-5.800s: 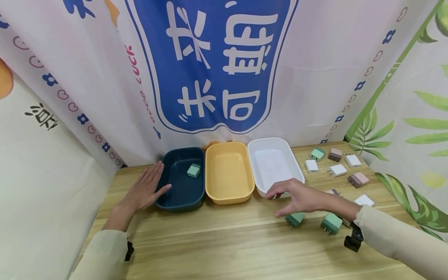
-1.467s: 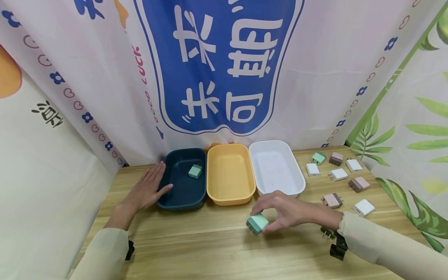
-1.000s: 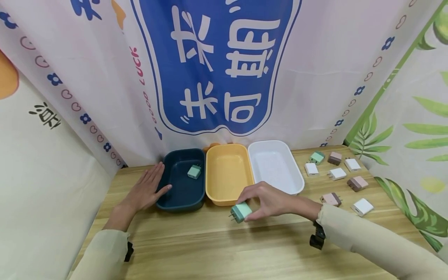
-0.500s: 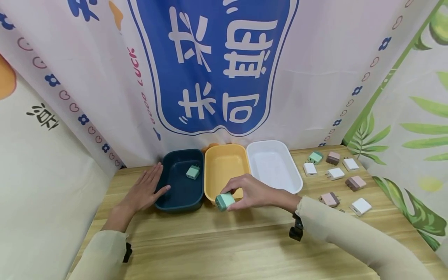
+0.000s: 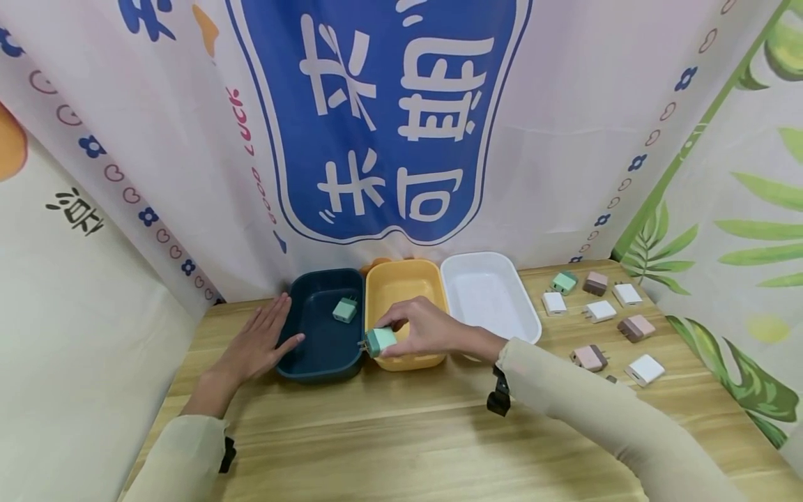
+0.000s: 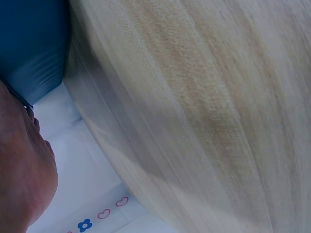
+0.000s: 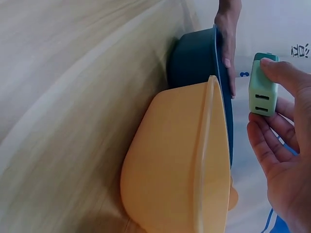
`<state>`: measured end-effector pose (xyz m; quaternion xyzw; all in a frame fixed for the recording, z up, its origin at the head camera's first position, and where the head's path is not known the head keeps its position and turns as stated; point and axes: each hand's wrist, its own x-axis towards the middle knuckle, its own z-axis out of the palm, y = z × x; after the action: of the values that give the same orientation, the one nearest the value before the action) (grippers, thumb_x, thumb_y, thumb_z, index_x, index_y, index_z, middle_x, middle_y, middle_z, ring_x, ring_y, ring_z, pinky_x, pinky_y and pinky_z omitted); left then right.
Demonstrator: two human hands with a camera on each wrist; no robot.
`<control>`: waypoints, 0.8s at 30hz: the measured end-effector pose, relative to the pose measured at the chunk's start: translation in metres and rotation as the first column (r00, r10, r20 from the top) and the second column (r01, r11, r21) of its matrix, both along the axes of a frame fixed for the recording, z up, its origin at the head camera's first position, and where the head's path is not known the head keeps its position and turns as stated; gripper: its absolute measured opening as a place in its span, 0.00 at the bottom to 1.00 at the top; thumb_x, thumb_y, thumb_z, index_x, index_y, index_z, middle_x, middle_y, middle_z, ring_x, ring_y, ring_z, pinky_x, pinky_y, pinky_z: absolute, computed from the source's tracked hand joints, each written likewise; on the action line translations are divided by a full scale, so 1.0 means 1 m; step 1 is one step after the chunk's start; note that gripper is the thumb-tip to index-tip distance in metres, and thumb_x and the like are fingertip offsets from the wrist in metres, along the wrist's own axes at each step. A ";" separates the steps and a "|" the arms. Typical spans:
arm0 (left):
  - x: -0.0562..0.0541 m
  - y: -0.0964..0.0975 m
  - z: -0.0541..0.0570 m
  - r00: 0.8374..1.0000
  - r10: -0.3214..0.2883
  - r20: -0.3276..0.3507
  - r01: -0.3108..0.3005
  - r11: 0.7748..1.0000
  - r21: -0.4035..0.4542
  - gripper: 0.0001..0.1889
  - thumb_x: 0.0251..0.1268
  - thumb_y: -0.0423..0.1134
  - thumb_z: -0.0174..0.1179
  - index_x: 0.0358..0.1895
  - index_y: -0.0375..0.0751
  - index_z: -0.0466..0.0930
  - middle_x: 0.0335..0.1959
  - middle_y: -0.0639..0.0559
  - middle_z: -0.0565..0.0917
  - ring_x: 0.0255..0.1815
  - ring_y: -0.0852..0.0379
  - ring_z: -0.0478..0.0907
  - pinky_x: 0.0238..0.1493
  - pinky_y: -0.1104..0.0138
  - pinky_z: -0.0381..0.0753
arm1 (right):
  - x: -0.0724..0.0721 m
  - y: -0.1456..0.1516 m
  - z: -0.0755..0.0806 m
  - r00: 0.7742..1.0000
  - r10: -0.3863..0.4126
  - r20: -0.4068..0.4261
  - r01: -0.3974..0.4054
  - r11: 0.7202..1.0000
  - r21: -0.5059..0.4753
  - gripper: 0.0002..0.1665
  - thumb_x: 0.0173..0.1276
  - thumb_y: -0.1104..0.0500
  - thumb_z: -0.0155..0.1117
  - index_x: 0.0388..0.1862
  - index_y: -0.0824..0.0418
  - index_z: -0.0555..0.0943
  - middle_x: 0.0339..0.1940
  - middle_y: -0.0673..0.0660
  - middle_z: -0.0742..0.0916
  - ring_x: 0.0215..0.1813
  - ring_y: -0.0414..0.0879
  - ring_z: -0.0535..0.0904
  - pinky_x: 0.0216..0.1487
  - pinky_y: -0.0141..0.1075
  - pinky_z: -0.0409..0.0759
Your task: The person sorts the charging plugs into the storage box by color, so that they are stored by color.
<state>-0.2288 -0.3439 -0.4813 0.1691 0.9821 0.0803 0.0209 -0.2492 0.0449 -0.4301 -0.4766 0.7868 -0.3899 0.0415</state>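
Observation:
My right hand [image 5: 422, 328] pinches a green two-tone charger [image 5: 380, 341] between thumb and fingers, above the front left of the yellow bin [image 5: 410, 362]. Two USB slots show on this charger [image 7: 263, 90] in the right wrist view, and its prongs point left. My left hand [image 5: 256, 341] rests with straight fingers on the left rim of the dark blue bin [image 5: 321, 373]. Inside that bin lies another green charger [image 5: 345, 309]. The left wrist view shows only part of the left hand [image 6: 24, 165] beside the blue bin wall.
A white bin [image 5: 489, 296] stands right of the yellow one. On the right of the wooden table [image 5: 376, 439] lie several chargers, among them a green one [image 5: 564, 282], a pink one [image 5: 590, 358] and a white one [image 5: 645, 369]. A printed curtain [image 5: 552, 139] hangs behind.
My right hand has picked up the green charger from the right side of the table and carried it left, past the white bin, to over the yellow bin. My left hand has stayed in place.

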 end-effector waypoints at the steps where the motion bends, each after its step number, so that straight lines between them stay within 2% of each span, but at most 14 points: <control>1: 0.000 0.000 0.000 1.000 0.000 0.000 0.000 1.000 0.000 0.48 0.84 0.65 0.44 0.87 0.33 0.38 0.88 0.34 0.43 0.88 0.34 0.41 0.84 0.37 0.42 | -0.002 -0.003 0.000 1.000 -0.004 0.000 0.004 1.000 -0.001 0.23 0.57 0.55 0.87 0.51 0.60 0.92 0.43 0.51 0.92 0.41 0.35 0.85 0.48 0.41 0.91; 7: -0.001 -0.001 -0.001 1.000 -0.003 0.001 0.003 1.000 -0.004 0.48 0.83 0.65 0.44 0.87 0.33 0.38 0.88 0.34 0.42 0.88 0.33 0.41 0.84 0.37 0.43 | -0.011 -0.017 -0.001 0.999 -0.033 0.024 0.033 0.999 0.008 0.23 0.58 0.56 0.86 0.51 0.61 0.91 0.43 0.52 0.91 0.41 0.41 0.86 0.49 0.47 0.90; 15: -0.002 -0.001 -0.002 1.000 -0.002 -0.002 0.002 1.000 -0.004 0.48 0.83 0.65 0.44 0.87 0.33 0.38 0.88 0.35 0.42 0.88 0.33 0.42 0.84 0.37 0.41 | -0.024 -0.034 -0.005 0.996 -0.079 0.034 0.078 0.996 0.031 0.25 0.59 0.52 0.85 0.52 0.61 0.91 0.45 0.52 0.92 0.43 0.40 0.86 0.51 0.39 0.89; 21: -0.001 -0.001 -0.003 1.000 -0.002 -0.018 0.002 1.000 0.008 0.48 0.83 0.65 0.45 0.87 0.32 0.40 0.88 0.34 0.43 0.87 0.33 0.43 0.84 0.37 0.41 | -0.034 -0.046 -0.010 0.994 -0.077 0.073 0.077 0.997 0.006 0.25 0.60 0.53 0.85 0.53 0.63 0.90 0.45 0.55 0.92 0.44 0.50 0.88 0.53 0.47 0.89; 24: -0.001 -0.001 -0.004 0.999 -0.001 -0.032 0.002 1.000 0.022 0.48 0.83 0.64 0.46 0.86 0.32 0.41 0.88 0.34 0.45 0.87 0.33 0.44 0.84 0.37 0.42 | -0.038 -0.051 -0.011 0.992 -0.087 0.090 0.087 0.996 0.004 0.24 0.61 0.53 0.84 0.52 0.62 0.90 0.45 0.54 0.92 0.46 0.54 0.88 0.53 0.44 0.89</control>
<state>-0.2298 -0.3445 -0.4849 0.1713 0.9812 0.0884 0.0031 -0.2870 -0.0064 -0.4411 -0.4235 0.8044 -0.4123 0.0600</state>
